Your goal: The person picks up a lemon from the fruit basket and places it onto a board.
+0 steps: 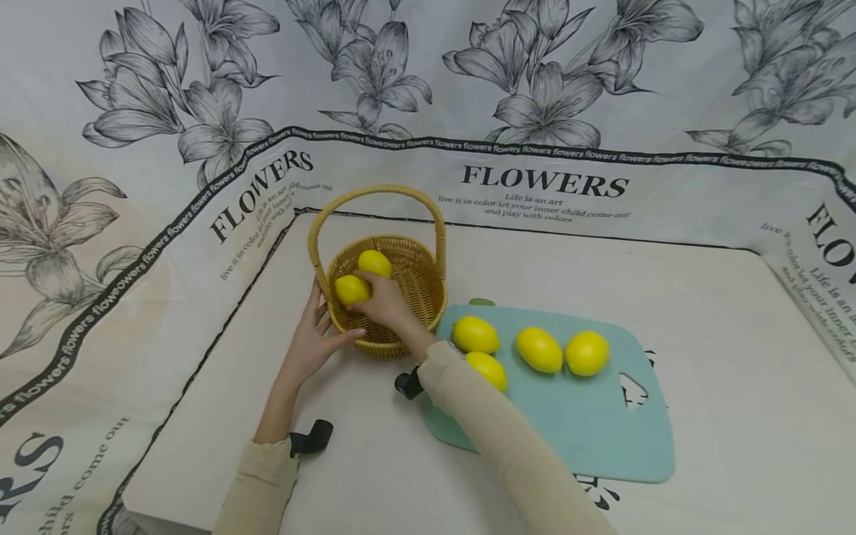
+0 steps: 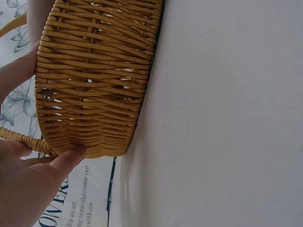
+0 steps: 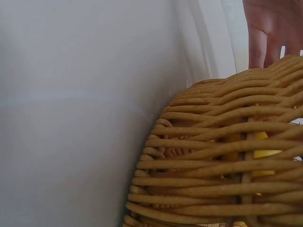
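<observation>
A woven wicker basket (image 1: 417, 297) with a tall arched handle stands on the table, holding two yellow lemons. Reaching inside it, my right hand (image 1: 384, 297) grips the nearer-left lemon (image 1: 351, 290); some fingertips are hidden. Another lemon (image 1: 374, 262) lies just behind those fingers. At the basket's left side my left hand (image 1: 314, 342) rests against the outer wall, thumb stretched toward the front rim and fingers extended by the handle's base. In the left wrist view, the left fingers (image 2: 71, 158) touch the weave. The right wrist view mostly shows the basket's woven side (image 3: 213, 184).
Right of the basket lies a light-blue cutting board (image 1: 548, 431) bearing several lemons (image 1: 538, 349); my right sleeve partly covers one of them (image 1: 488, 370). A small green piece (image 1: 481, 302) shows at the board's back edge. Flower-printed cloth (image 1: 548, 89) surrounds the white tabletop.
</observation>
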`<move>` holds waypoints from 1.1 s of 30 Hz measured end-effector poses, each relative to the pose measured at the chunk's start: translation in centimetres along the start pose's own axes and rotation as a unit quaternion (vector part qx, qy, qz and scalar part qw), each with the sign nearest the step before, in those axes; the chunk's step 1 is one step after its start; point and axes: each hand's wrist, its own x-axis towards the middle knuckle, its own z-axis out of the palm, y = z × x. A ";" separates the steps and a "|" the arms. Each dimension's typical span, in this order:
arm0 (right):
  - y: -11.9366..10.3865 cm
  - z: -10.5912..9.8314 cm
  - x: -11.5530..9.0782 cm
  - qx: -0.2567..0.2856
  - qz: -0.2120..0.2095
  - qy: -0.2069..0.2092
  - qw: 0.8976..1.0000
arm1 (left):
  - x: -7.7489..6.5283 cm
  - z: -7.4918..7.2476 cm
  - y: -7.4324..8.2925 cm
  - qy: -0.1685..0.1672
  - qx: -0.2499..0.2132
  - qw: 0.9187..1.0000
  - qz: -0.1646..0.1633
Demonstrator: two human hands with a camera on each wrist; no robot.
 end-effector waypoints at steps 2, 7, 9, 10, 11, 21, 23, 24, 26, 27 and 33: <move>0.1 0.1 0.1 0.000 0.001 0.003 1.000 | 0.0 0.1 0.1 -0.002 -0.002 1.000 0.003; 0.1 0.1 0.2 0.000 -0.002 0.010 1.000 | 0.1 0.3 0.2 -0.003 -0.007 1.000 0.007; 0.1 0.1 0.2 0.001 -0.003 0.012 1.000 | 0.1 0.4 0.2 -0.003 -0.009 1.000 0.003; 0.1 0.1 0.2 0.000 -0.003 0.013 1.000 | 0.2 0.4 0.2 -0.004 -0.008 1.000 0.002; 0.1 0.0 0.2 0.002 -0.005 0.014 1.000 | 0.2 0.4 0.2 -0.004 -0.007 1.000 0.002; 0.2 0.0 0.2 0.011 -0.007 0.018 1.000 | -0.5 0.5 3.3 -0.015 -0.014 1.000 -0.011; 0.3 0.0 0.1 0.009 -0.009 0.019 1.000 | -0.6 0.5 3.7 -0.016 -0.008 1.000 -0.014; 0.3 0.0 0.1 0.009 -0.010 0.019 1.000 | -0.6 0.5 3.7 -0.016 -0.007 1.000 -0.014; 0.3 0.0 0.1 0.005 -0.013 0.019 1.000 | -0.6 0.5 3.6 -0.014 -0.010 1.000 -0.014; 0.3 0.0 0.1 0.003 -0.013 0.020 1.000 | -0.6 0.4 3.5 -0.013 -0.011 1.000 -0.014; 0.4 -0.1 -0.1 -0.007 -0.015 0.019 1.000 | -0.1 0.2 1.5 -0.006 -0.006 1.000 -0.023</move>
